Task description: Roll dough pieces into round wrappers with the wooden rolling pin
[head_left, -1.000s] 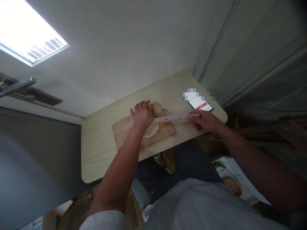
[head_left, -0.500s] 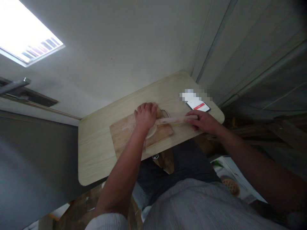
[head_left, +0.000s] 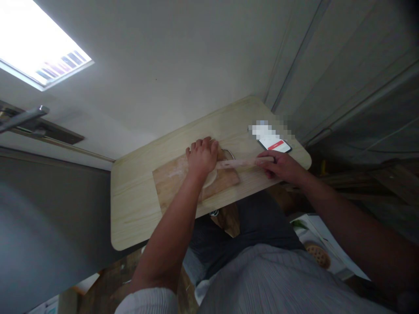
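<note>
A pale, floury rolling pin (head_left: 242,162) lies slantwise over the right part of a wooden cutting board (head_left: 170,176). My left hand (head_left: 202,156) is curled over its left end, palm down; part of the pin is hidden beneath it. My right hand (head_left: 278,165) grips the other end between thumb and fingers, beyond the board's right edge. A flat, round piece of pale dough (head_left: 210,178) shows on the board just below my left hand and wrist. White flour marks the board's upper left.
The board rests on a light wooden table (head_left: 131,205) set against a wall. A phone (head_left: 273,143) with a lit screen lies near my right hand. A metal loop handle (head_left: 229,152) sticks out at the board's far side. A door handle (head_left: 26,117) is at left.
The whole view has shifted slightly, with the scene a little further right. Both hands keep their hold on the rolling pin, with little visible movement over the board.
</note>
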The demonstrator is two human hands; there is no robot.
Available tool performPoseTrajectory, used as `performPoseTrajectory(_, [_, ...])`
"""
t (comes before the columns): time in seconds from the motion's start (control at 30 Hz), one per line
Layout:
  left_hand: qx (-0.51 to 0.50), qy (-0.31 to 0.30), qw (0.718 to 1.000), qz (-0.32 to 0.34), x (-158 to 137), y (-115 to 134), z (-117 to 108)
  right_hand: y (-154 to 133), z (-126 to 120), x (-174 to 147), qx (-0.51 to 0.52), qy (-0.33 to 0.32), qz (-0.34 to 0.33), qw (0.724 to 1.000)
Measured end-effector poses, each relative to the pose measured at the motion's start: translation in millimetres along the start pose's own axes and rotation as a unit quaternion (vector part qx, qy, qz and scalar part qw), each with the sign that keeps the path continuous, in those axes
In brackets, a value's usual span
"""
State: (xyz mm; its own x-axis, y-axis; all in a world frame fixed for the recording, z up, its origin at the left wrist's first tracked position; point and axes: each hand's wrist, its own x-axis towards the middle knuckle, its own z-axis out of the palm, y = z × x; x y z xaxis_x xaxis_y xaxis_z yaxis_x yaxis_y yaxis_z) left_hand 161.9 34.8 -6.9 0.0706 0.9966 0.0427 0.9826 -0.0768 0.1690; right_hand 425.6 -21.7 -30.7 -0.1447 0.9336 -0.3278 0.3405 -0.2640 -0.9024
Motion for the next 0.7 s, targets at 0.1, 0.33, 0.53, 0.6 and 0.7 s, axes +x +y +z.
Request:
performPoseTrajectory(0.1, [0.002,0.016,1.000,-0.004,1.9,-0.5,2.3,-0.8,0.4,0.2,0.006,0.001,0.007,1.000])
performPoseTrajectory(0.33, [0.001,0.019,1.000,-0.009,7.4,-0.8,5.3,-7.2,2.5,0.1,0.025,0.012,0.018,0.999])
performPoseTrajectory(0.53, [-0.001,0.001,1.000,-0.010,12.1,-0.6,5.4,-5.1,2.9,1.2,0.051,0.015,0.023,0.998])
performPoseTrajectory(0.6, [-0.003,-0.005,1.000,-0.010,13.2,-0.5,4.6,-4.0,3.0,1.8,0.055,0.017,0.022,0.998])
performPoseTrajectory(0.7, [0.000,-0.019,1.000,-0.012,14.8,0.5,1.7,-3.5,3.1,2.5,0.059,0.019,0.023,0.998])
